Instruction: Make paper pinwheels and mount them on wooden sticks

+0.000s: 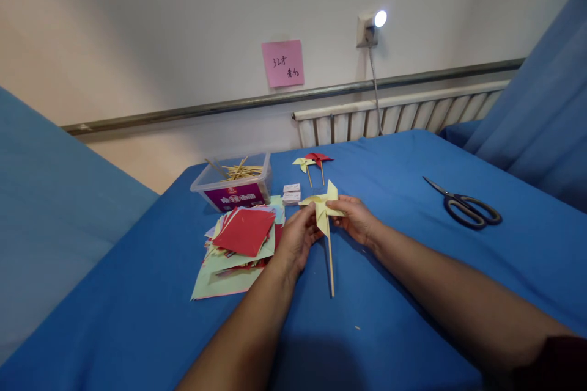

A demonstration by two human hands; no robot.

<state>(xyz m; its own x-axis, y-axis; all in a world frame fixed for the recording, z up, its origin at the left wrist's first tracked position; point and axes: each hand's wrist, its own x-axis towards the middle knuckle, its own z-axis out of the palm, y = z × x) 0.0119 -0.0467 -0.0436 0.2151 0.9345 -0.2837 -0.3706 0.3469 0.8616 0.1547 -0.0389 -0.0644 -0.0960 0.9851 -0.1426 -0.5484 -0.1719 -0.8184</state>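
Observation:
A pale yellow paper pinwheel (322, 220) on a thin wooden stick (331, 263) is held between my hands above the blue cloth. My left hand (299, 233) pinches its left side, thumb on the paper near the centre. On the right side, my right hand (355, 217) grips a blade between thumb and fingers. The stick hangs down toward me. Beyond my hands lie a finished-looking yellow pinwheel (303, 163) and a red pinwheel (320, 157) on sticks. Two small white boxes (291, 195) sit just behind my left hand.
Left of my hands is a pile of coloured paper squares (245, 232). Behind it stands a clear plastic tub (238, 190) of wooden sticks. Black-handled scissors (465, 206) lie at the right on the blue tablecloth (394, 311). A radiator (358, 125) runs along the wall.

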